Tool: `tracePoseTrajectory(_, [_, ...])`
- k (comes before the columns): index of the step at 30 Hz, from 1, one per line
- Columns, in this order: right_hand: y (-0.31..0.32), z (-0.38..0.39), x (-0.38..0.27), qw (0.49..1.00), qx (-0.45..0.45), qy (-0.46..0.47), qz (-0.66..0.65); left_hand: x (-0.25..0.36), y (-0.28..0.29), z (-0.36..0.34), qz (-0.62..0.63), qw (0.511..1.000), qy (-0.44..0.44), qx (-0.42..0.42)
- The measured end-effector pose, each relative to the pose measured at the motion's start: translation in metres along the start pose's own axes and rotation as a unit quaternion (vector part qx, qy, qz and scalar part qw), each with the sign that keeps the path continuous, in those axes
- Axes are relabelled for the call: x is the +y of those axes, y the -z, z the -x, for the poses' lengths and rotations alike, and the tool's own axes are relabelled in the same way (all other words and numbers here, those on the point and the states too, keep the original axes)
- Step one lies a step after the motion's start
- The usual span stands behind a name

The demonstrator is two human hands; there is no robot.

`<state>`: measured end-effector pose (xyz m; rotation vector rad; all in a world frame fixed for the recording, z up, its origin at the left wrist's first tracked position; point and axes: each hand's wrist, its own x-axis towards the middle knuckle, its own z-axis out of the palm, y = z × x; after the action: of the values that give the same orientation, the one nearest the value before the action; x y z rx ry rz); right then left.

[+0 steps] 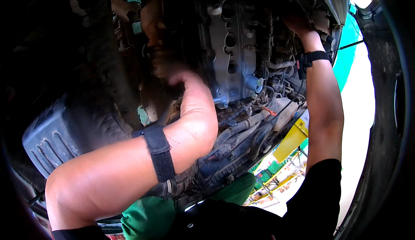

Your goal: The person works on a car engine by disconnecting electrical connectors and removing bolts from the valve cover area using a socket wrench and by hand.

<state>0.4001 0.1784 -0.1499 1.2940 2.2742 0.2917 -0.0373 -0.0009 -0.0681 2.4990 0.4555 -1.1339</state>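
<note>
My left hand (185, 76) reaches into the engine bay, left of the grey valve cover (220, 54). A thumb shows in part beside brownish metal engine parts (153, 24); the other fingers are lost in shadow and blur. On the far right side, my right hand (298, 22) is sunk among dark hoses and wiring beside a wire loom (269, 28). Its fingers are hidden, so whatever it touches cannot be made out. Several dark round holes run along the valve cover, and a blue-grey round neck (253, 83) sticks out at its near right corner.
A black ribbed plastic cover (52, 138) stands at the left. Cables, hoses and an orange handle (269, 111) lie nearer me, beside a whitish plastic tank (285, 110). Beyond the bay's edge are a yellow panel (287, 143) and a thin dark rod (348, 45).
</note>
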Motion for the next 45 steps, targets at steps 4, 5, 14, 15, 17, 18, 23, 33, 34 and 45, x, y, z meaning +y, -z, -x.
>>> tracePoseTrajectory(4, [-0.012,-0.002,0.023,0.999,-0.029,-0.014,-0.003,0.003,0.003,-0.003,-0.004,1.0,0.001,0.009])
tracePoseTrajectory(5, [-0.012,-0.004,0.024,0.999,-0.035,-0.012,-0.004,0.004,0.003,-0.003,-0.005,1.0,0.013,0.013])
tracePoseTrajectory(14, [0.006,-0.041,-0.001,0.978,-0.059,-0.07,-0.19,-0.001,0.001,-0.004,0.007,1.0,0.02,-0.019])
tracePoseTrajectory(15, [-0.017,-0.022,0.041,0.996,-0.015,-0.021,-0.091,0.001,0.006,-0.005,0.001,1.0,0.004,0.011])
tracePoseTrajectory(17, [-0.034,-0.019,0.052,0.999,0.031,0.041,-0.011,0.004,0.003,-0.01,-0.007,1.0,0.011,0.024])
tracePoseTrajectory(18, [-0.034,-0.026,0.04,0.998,0.033,0.053,-0.02,0.004,0.0,-0.011,-0.014,0.999,0.025,0.024])
tracePoseTrajectory(23, [0.002,-0.038,0.001,0.998,-0.016,0.047,-0.048,0.001,-0.003,-0.01,-0.01,1.0,0.029,0.001])
tracePoseTrajectory(33, [0.01,-0.002,-0.008,1.0,0.027,0.006,-0.011,0.01,0.0,-0.015,0.001,0.997,0.069,0.032])
tracePoseTrajectory(34, [0.004,-0.011,-0.003,0.997,0.041,0.04,-0.047,0.007,-0.004,-0.006,0.003,0.996,0.081,0.022])
tracePoseTrajectory(45, [0.047,-0.049,0.008,0.982,-0.135,0.002,-0.135,0.001,-0.001,-0.008,0.002,0.997,0.071,0.011])
